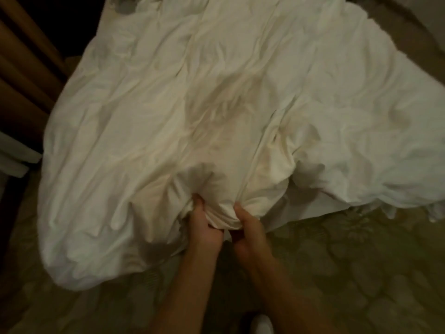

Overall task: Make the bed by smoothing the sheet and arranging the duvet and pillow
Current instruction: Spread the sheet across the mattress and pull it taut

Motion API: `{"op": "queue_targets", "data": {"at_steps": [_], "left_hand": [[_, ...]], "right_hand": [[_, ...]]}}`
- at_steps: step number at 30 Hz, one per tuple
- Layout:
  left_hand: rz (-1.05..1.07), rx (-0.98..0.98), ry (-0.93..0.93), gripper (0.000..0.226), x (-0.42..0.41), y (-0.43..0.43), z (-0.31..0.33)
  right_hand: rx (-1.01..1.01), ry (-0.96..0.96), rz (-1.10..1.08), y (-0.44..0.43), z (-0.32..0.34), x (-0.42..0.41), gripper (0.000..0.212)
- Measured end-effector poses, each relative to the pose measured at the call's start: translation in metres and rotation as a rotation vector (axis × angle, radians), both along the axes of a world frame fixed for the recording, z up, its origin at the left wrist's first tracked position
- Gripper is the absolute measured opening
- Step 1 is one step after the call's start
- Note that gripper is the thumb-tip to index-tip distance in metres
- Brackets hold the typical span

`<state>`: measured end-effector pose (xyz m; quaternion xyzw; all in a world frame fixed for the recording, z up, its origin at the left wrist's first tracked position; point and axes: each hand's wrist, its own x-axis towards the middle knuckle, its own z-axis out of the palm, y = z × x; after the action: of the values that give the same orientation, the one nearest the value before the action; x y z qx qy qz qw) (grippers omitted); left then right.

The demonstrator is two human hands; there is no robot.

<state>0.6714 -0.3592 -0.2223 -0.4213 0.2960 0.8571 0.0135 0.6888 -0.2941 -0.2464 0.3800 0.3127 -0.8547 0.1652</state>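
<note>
Both hands, the left hand [203, 227] and right hand [249, 229], grip a bunched edge of the duvet [216, 104] at the bed's near edge; it looks soft, bulky, light; corners would probably spread it better.

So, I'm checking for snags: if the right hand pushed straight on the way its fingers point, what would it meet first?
The crumpled white duvet itself: the right hand grips its bunched edge, so going on means pushing deeper into that fabric. What lies under it is hidden.

Patterned olive bed sheet [349, 273] is seen at near & left edges; white crumpled duvet [156, 104] is laid directly on it, covering most.
</note>
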Motion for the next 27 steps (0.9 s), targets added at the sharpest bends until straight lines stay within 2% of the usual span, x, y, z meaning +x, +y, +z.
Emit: {"op": "queue_targets", "data": {"at_steps": [3, 7, 10, 12, 14, 16, 17, 19, 22, 25, 26, 27], "left_hand": [[0.060, -0.075, -0.040, 0.047, -0.006, -0.009, -0.004], [-0.027, 0.033, -0.069, 0.050, 0.001, -0.014, -0.015], [-0.136, -0.037, -0.175, 0.046, 0.011, -0.007, -0.027], [-0.133, -0.051, -0.174, 0.046, 0.010, -0.006, -0.036], [-0.142, -0.063, -0.174, 0.046, 0.005, -0.010, -0.049], [-0.112, -0.032, -0.158, 0.045, 0.005, -0.011, -0.059], [-0.106, -0.046, -0.171, 0.043, 0.008, -0.008, -0.062], [-0.106, -0.027, -0.223, 0.043, 0.021, 0.008, -0.057], [-0.116, 0.158, -0.183, 0.046, 0.044, 0.043, -0.056], [-0.186, 0.355, -0.068, 0.066, 0.039, 0.063, -0.059], [-0.205, 0.400, -0.040, 0.066, 0.031, 0.067, -0.059], [-0.217, 0.379, -0.011, 0.060, 0.021, 0.067, -0.058]], "right_hand": [[-0.120, 0.005, 0.042, 0.016, 0.004, -0.006, 0.022], [-0.248, 0.057, -0.106, 0.062, 0.001, -0.043, 0.047], [-0.229, 0.058, -0.173, 0.086, -0.003, -0.071, 0.060], [-0.217, 0.050, -0.144, 0.092, 0.000, -0.078, 0.056], [-0.163, 0.076, -0.085, 0.095, 0.007, -0.080, 0.041], [-0.037, 0.102, -0.090, 0.103, 0.006, -0.072, 0.027], [0.027, 0.083, -0.121, 0.109, 0.002, -0.063, 0.028], [0.137, 0.013, -0.154, 0.120, -0.012, -0.045, 0.046], [0.285, -0.094, -0.100, 0.124, -0.044, -0.033, 0.072], [0.299, -0.161, -0.021, 0.123, -0.095, -0.041, 0.098], [0.265, -0.166, -0.017, 0.120, -0.090, -0.042, 0.098], [0.241, -0.162, -0.022, 0.117, -0.082, -0.043, 0.088]]}}
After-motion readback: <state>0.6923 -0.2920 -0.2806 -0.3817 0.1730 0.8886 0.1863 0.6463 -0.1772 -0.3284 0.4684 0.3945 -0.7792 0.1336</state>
